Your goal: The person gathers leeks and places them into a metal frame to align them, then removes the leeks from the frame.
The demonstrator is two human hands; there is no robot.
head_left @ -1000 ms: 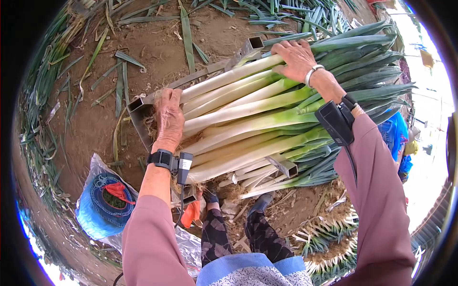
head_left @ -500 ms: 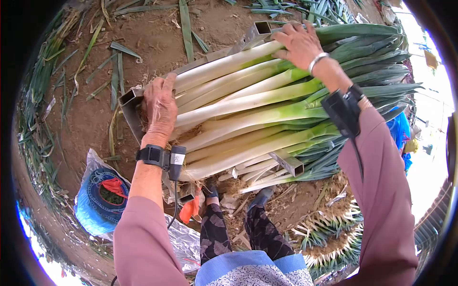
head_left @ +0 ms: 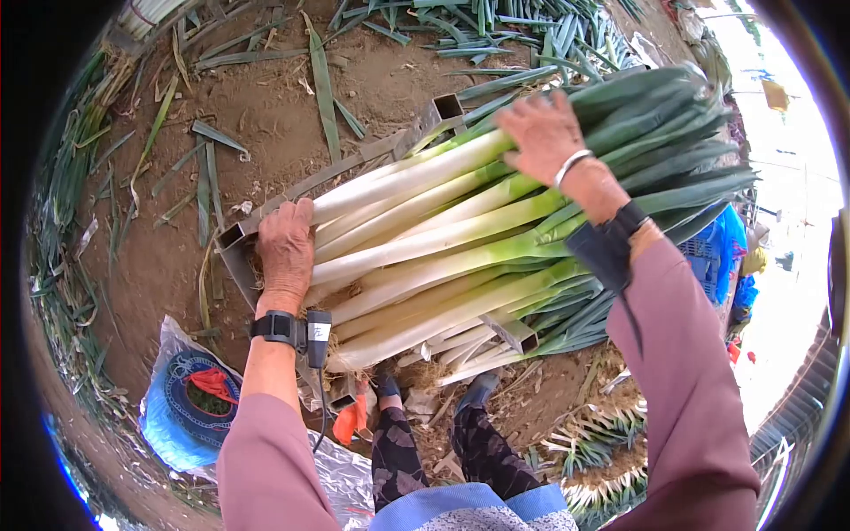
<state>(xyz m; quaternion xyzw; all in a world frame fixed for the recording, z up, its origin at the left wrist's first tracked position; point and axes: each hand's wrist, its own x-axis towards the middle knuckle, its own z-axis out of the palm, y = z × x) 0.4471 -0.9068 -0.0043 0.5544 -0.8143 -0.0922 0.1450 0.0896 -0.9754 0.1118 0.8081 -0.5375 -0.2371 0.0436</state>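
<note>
- Head view, middle of the frame: the leeks (head_left: 423, 252) lie side by side, white root ends toward the left and green tops toward the right, probably turned one way so the bundle stays even.
- Left of centre, the left hand (head_left: 285, 250) lies over root ends, its fingers close together; it seems to level or steady them, but whether they pinch a stalk I cannot tell.
- Upper right of centre, the right hand (head_left: 542, 137), slightly blurred, reaches over the uppermost leek with fingers spread, perhaps to keep the stalks lined up.
- The metal frame (head_left: 241, 268) runs under and around the bundle, likely cradling it against rolling.
- Beneath is brown soil (head_left: 266, 115) with loose leaves (head_left: 320, 88); a heap of cut greens (head_left: 496, 18) lies along the top edge.
- Lower left sits a blue bag (head_left: 173, 438); lower right, smaller leeks (head_left: 602, 442) lie in rows; far right, a blue crate (head_left: 702, 265) stands beside bright ground.
</note>
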